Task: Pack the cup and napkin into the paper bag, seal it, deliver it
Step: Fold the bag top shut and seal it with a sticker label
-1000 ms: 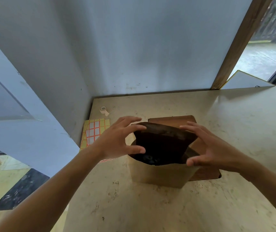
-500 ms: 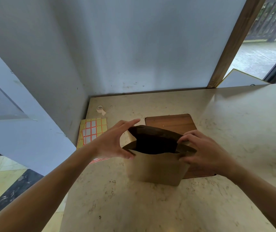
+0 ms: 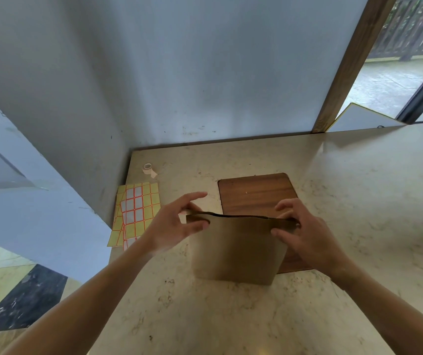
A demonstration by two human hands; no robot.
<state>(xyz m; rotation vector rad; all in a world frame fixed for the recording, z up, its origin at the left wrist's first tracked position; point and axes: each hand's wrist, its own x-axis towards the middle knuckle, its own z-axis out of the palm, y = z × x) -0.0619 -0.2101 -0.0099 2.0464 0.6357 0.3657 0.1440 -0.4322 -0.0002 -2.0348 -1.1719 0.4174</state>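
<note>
pinching the paper bag mouth nearly flat: left hand at its left corner, right hand at its right. bag stands between hands on bench. thin, creasable paper; hold top corners.

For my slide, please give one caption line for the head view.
Both hands, left and right, pinch the paper bag's mouth flat on the counter, near sticker sheets.

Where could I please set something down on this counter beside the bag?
Bare counter right of the wooden board; also nearer than the paper bag. Crowded left: sticker sheets, tape roll.
</note>
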